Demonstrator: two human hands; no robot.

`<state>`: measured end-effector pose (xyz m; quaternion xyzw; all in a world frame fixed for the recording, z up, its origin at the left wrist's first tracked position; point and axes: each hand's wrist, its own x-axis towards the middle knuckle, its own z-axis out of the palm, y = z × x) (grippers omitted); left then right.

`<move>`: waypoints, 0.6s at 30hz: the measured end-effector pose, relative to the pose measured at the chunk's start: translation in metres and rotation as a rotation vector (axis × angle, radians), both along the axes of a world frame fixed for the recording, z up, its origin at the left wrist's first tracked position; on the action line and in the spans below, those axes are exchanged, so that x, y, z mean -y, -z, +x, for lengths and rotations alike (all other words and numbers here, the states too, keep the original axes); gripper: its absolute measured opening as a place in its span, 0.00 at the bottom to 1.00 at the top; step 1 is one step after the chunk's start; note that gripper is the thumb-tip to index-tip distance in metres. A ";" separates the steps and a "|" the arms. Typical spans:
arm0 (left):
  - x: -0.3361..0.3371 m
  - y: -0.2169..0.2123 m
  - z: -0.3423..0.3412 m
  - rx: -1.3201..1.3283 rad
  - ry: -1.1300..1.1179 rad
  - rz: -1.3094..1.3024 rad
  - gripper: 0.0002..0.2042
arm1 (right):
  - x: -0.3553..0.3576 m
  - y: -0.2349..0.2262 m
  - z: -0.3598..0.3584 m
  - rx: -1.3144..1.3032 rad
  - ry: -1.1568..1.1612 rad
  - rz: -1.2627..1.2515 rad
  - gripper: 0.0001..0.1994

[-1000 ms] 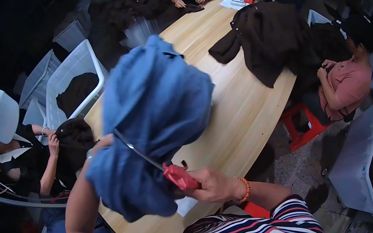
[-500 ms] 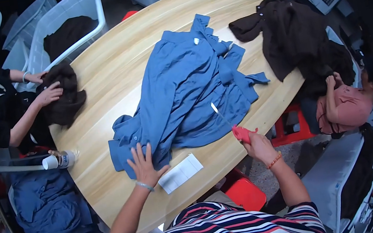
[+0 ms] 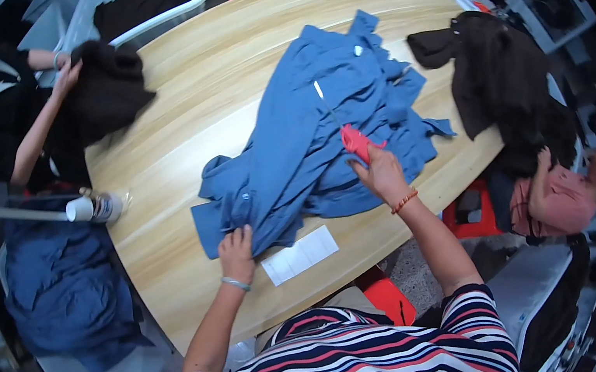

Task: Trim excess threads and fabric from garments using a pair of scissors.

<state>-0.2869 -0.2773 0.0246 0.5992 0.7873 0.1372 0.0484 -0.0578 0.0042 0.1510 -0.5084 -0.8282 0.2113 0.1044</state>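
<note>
A blue long-sleeved shirt (image 3: 283, 141) lies crumpled and spread across the table, with a small white spot near its far end. My left hand (image 3: 235, 253) has its fingers closed on the shirt's near-left end, beside a cuff with a button. In my right hand (image 3: 382, 172) is a red-handled tool (image 3: 357, 140) with a long thin shaft and a bright tip, held over the middle of the shirt. Its exact kind is unclear. Close to my left hand a white paper slip (image 3: 300, 255) rests on the wood.
The wooden table (image 3: 175, 159) bears a dark shirt (image 3: 488, 75) on the right, near a seated person in pink. A person at the left handles dark cloth (image 3: 105, 92). A white-capped bottle (image 3: 94, 208) stands near the left edge, above a tub of blue garments (image 3: 67, 288).
My left hand has gone from spread flat to closed on the shirt's end. My right hand has moved forward over the shirt with the red-handled tool. The left-hand person has lifted the dark cloth.
</note>
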 end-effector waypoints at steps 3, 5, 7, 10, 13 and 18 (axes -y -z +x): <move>0.011 -0.004 0.034 -0.081 -0.068 -0.011 0.32 | -0.032 0.007 -0.054 0.104 -0.002 -0.006 0.22; 0.010 -0.024 0.049 0.091 -0.111 -0.062 0.35 | -0.060 0.026 -0.077 0.126 -0.018 -0.042 0.23; 0.009 -0.020 0.041 0.111 -0.147 -0.060 0.34 | -0.084 0.054 -0.089 0.154 -0.024 -0.074 0.23; -0.011 -0.028 0.014 0.245 -0.315 -0.002 0.27 | -0.123 0.102 -0.083 0.118 -0.061 -0.070 0.16; -0.042 -0.075 -0.021 0.228 -0.342 0.267 0.29 | -0.148 0.086 -0.075 -0.023 -0.182 -0.190 0.13; -0.102 -0.185 -0.040 -0.015 -0.321 0.476 0.27 | -0.212 -0.006 -0.045 -0.467 -0.084 -0.199 0.09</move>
